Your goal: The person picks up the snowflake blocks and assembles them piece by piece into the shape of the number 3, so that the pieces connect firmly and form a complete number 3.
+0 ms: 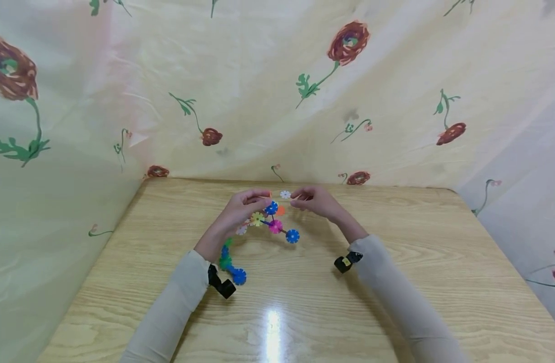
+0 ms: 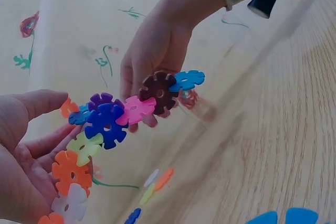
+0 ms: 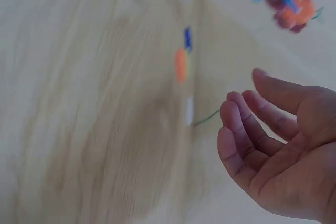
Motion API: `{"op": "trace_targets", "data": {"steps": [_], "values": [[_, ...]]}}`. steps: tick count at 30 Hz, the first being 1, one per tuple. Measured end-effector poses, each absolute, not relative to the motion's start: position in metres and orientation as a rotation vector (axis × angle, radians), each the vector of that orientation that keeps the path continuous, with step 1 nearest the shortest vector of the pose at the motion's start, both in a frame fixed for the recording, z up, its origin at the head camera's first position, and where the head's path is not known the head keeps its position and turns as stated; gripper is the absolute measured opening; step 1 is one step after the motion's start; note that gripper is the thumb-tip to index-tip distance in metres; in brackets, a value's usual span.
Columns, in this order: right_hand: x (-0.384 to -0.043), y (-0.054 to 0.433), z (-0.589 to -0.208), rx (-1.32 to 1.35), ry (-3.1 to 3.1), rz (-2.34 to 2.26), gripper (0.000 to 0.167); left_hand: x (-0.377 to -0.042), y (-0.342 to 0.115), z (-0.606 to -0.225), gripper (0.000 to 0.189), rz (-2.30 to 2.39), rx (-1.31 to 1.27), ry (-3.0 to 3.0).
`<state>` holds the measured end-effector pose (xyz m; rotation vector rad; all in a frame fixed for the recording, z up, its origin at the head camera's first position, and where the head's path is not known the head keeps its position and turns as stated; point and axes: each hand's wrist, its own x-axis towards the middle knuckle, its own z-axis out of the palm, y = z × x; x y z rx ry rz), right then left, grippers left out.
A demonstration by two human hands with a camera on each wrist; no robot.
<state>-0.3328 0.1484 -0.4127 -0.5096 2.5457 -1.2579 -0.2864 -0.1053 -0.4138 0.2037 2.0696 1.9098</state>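
Observation:
My left hand (image 1: 242, 207) pinches an orange snowflake disc (image 2: 68, 107) at its thumb tip. That disc belongs to a chain of interlocking plastic snowflake discs held above the table. Towards the right the chain runs through a dark blue disc (image 2: 106, 126), a pink disc (image 2: 137, 110) and a brown disc (image 2: 157, 94) to a light blue disc (image 2: 188, 80). A yellow disc (image 2: 84, 148) and an orange one hang below, beside the palm. My right hand (image 3: 291, 156), fingers loosely bent, holds nothing. It is near a white disc (image 1: 285, 194) in the head view.
Several loose discs lie on the table, among them an orange disc (image 3: 181, 65), a blue disc (image 3: 188, 39) and a white disc (image 3: 189, 111). Green and blue linked discs (image 1: 226, 258) show beside my left wrist. A flowered curtain (image 1: 259, 101) borders the wooden table (image 1: 304, 312).

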Motion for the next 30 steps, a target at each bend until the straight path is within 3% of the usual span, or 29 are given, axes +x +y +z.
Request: {"op": "trace_targets", "data": {"steps": [6, 16, 30], "values": [[-0.354, 0.146, -0.429, -0.674, 2.575, -1.018, 0.024, -0.288, -0.105, -0.416, 0.038, 1.86, 0.237, 2.082], [-0.361, 0.121, -0.443, -0.612, 2.649, -0.853, 0.022, -0.287, -0.101, -0.418, 0.044, 1.866, 0.294, 2.044], [-0.341, 0.135, -0.429, -0.46, 2.407, -1.434, 0.02, -0.286, -0.102, -0.418, 0.039, 1.827, 0.318, 2.062]]}}
